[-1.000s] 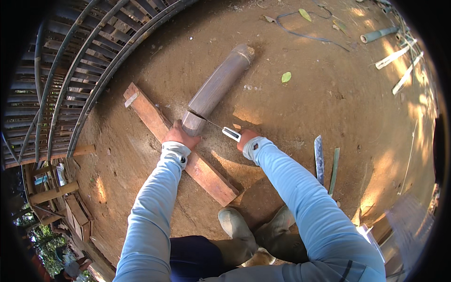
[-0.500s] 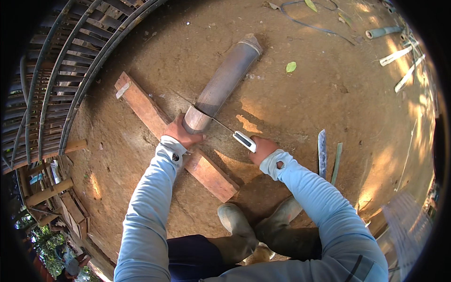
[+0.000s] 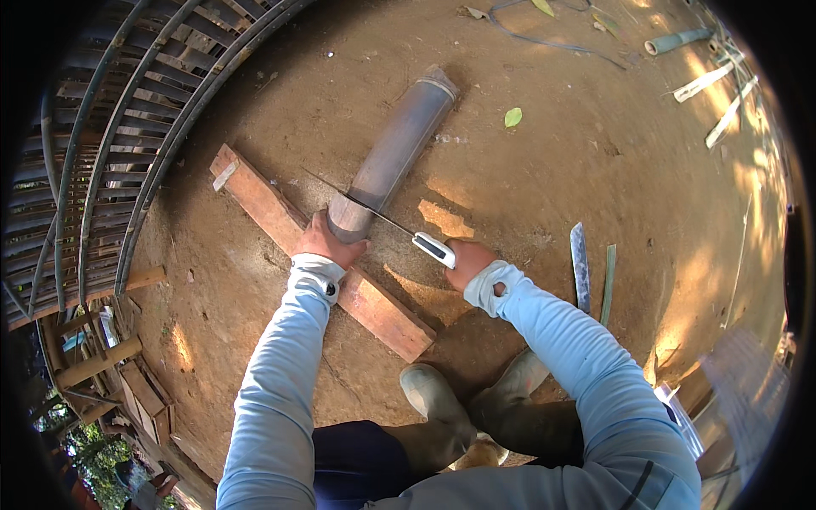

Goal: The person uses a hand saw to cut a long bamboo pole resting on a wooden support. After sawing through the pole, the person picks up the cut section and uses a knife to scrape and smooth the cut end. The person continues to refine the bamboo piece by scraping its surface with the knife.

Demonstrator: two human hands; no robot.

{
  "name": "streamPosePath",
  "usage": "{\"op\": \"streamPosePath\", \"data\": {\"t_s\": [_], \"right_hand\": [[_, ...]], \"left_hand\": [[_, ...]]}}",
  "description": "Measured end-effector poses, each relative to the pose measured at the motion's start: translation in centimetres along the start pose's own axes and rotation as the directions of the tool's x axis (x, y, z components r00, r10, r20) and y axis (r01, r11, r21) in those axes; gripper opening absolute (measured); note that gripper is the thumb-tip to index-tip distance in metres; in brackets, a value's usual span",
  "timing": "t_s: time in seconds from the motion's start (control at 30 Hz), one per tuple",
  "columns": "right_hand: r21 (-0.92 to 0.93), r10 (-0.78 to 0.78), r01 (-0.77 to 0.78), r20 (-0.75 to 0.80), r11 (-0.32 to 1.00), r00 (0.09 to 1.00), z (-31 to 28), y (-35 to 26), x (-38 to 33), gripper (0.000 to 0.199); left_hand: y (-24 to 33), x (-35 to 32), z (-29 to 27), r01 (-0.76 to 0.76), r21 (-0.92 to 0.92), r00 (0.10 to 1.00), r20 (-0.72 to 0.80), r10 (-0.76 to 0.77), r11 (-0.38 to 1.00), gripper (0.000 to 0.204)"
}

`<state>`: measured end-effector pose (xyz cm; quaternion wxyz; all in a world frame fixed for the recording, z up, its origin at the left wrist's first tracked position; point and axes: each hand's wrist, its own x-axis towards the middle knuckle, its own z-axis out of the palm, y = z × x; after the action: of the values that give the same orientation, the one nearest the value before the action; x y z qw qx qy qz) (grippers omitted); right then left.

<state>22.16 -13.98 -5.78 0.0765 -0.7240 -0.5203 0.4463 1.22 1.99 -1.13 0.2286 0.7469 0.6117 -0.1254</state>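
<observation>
A thick, dark brown bamboo length [image 3: 399,140] lies on the bare earth, its near end beside the reddish wooden beam [image 3: 263,200]. My left hand [image 3: 327,244] is closed on that near end, fingers wrapped round its rim. My right hand [image 3: 470,262] grips the white handle of a handsaw [image 3: 432,248]. Its thin blade crosses the bamboo a short way up from my left hand, with the tip reaching past the far left side. How deep the blade sits cannot be seen.
A curved slatted bamboo frame [image 3: 127,144] stands at the upper left. A long flat blade [image 3: 580,268] and a green strip [image 3: 609,285] lie right of my right hand. Cut bamboo pieces [image 3: 680,40] lie at the upper right. My boots [image 3: 438,399] stand below the beam.
The view has turned slightly, so bamboo and saw appear a little farther left. The blade stays across the bamboo, and both hands keep their grips.
</observation>
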Motion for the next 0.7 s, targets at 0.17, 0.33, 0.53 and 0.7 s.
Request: {"op": "streamPosePath", "data": {"t_s": [0.17, 0.33, 0.53, 0.7], "right_hand": [[0.155, 0.038, -0.027, -0.072, 0.988, 0.997, 1.8, 0.4, 0.8, 0.023], [0.225, -0.071, 0.096, -0.116, 0.97, 0.991, 2.8, 0.7, 2.6, 0.021], [0.159, -0.121, 0.164, -0.248, 0.974, 0.961, 2.0, -3.0, 3.0, 0.022], [0.305, -0.045, 0.104, -0.195, 0.947, 0.98, 0.0, -5.4, 3.3, 0.029]], "left_hand": [[-0.7, 1.2, 0.4, -0.042, -0.024, 0.999, -0.008, 0.042, 0.999, 0.103], [-4.2, 4.1, 0.6, -0.088, -0.125, 0.993, 0.062, 0.096, 0.988, 0.103], [-4.1, 3.9, 0.0, -0.183, -0.121, 0.983, -0.036, 0.18, 0.976, 0.103], [-4.9, 3.4, -1.0, -0.14, -0.155, 0.99, -0.013, 0.14, 0.978, 0.103]]}}
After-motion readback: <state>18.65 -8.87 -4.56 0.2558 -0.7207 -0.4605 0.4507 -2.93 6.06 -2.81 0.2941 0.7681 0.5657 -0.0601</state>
